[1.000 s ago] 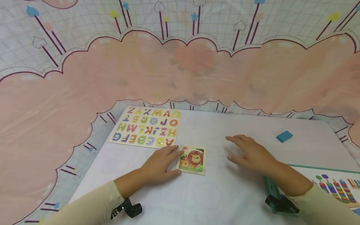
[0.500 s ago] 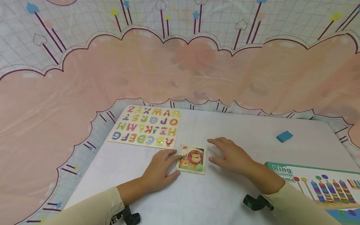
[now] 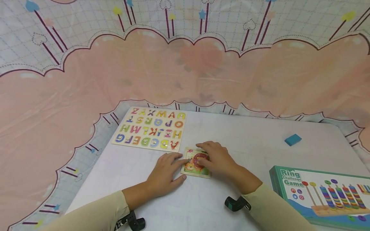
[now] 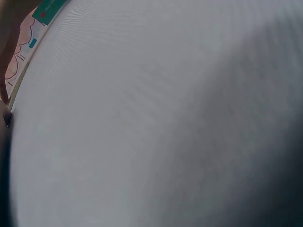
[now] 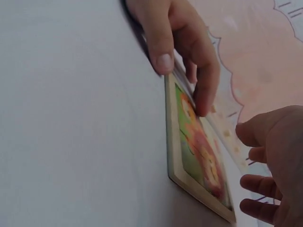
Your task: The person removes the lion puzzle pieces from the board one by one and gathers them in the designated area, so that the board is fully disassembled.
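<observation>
A small square wooden jigsaw puzzle with a lion picture [image 3: 190, 167] lies flat on the white table, in the middle of the head view. My left hand [image 3: 163, 170] is at its left side, index finger on the picture and thumb by the near left corner. Over the right part hovers my right hand [image 3: 219, 160], hiding some of the lion. In the right wrist view, the right hand's fingers [image 5: 258, 185] are spread beside the puzzle [image 5: 196, 151] and grip nothing, while the left thumb [image 5: 163, 61] meets the frame's corner. The left wrist view shows mostly tabletop.
An alphabet board [image 3: 159, 127] with coloured letters lies behind and left of the puzzle. A blue block [image 3: 293, 140] rests at the back right. At the right stands a green and white Ring Challenge Game box [image 3: 306, 202]. A patterned cloth [image 3: 185, 70] hangs behind the table.
My right hand has moved left from beside the game box until it is over the puzzle's right part. The left hand has stayed at the puzzle's left side.
</observation>
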`<state>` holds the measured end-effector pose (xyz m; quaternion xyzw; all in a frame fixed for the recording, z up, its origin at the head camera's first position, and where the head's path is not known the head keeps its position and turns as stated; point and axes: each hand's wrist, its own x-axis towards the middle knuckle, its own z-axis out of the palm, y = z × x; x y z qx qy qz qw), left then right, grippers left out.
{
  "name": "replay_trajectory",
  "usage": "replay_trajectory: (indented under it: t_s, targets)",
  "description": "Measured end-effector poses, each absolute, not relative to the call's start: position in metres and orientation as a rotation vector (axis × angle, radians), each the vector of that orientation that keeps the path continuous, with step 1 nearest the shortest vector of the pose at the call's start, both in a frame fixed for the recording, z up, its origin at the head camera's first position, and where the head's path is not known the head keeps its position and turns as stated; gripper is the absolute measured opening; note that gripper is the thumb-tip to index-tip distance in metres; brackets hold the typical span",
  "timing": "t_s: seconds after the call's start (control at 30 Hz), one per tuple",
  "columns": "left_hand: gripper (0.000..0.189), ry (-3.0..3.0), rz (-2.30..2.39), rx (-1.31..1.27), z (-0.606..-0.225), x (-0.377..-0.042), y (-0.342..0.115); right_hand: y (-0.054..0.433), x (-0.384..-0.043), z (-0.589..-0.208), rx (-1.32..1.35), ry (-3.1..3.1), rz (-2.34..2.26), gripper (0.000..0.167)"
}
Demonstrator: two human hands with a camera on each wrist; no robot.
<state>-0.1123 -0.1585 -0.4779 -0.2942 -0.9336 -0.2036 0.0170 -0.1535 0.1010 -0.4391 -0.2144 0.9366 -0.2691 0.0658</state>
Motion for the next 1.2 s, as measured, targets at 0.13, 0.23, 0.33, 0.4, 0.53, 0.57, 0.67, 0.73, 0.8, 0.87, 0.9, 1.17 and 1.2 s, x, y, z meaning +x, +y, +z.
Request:
replay_trajectory:
  t_s: [0.13,0.23,0.33,0.4,0.53,0.57,0.67,0.73,0.8,0.87,0.9,1.17,1.2]
  targets:
    - [0.057,-2.903,-0.643,-0.912,-0.478,-0.112,-0.158,0.093,-0.158,-0.446,-0.671,2.832,-0.833,0.049]
    - [0.056,-2.893,-0.644,-0.919,-0.478,-0.113,-0.158,0.091,-0.160,-0.449,-0.697,2.848,-0.849,0.044]
    - [0.058,-2.876,-0.626,-0.936,-0.480,-0.114,-0.158,0.089,-0.161,-0.453,-0.717,2.877,-0.837,0.042]
    - [0.060,-2.864,-0.607,-0.945,-0.481,-0.115,-0.158,0.087,-0.162,-0.455,-0.724,2.892,-0.834,0.041]
    - [0.067,-2.861,-0.535,-0.938,-0.484,-0.116,-0.155,0.083,-0.164,-0.458,-0.724,2.908,-0.813,0.040]
    - [0.069,-2.870,-0.518,-0.930,-0.484,-0.116,-0.154,0.082,-0.164,-0.459,-0.721,2.909,-0.812,0.040]
    - [0.072,-2.910,-0.459,-0.899,-0.483,-0.116,-0.149,0.081,-0.164,-0.460,-0.719,2.917,-0.798,0.040]
    - [0.072,-2.926,-0.428,-0.875,-0.482,-0.115,-0.146,0.080,-0.164,-0.460,-0.714,2.921,-0.785,0.039]
    - [0.071,-2.932,-0.421,-0.846,-0.481,-0.115,-0.142,0.080,-0.165,-0.461,-0.706,2.925,-0.774,0.039]
    - [0.070,-2.928,-0.422,-0.818,-0.480,-0.114,-0.139,0.079,-0.166,-0.461,-0.698,2.924,-0.771,0.039]
    - [0.068,-2.924,-0.426,-0.804,-0.480,-0.114,-0.138,0.079,-0.167,-0.461,-0.694,2.924,-0.771,0.039]
    - [0.060,-2.886,-0.438,-0.755,-0.483,-0.116,-0.132,0.073,-0.171,-0.465,-0.673,2.941,-0.736,0.037]
    - [0.060,-2.884,-0.440,-0.756,-0.484,-0.116,-0.131,0.073,-0.171,-0.465,-0.678,2.941,-0.736,0.036]
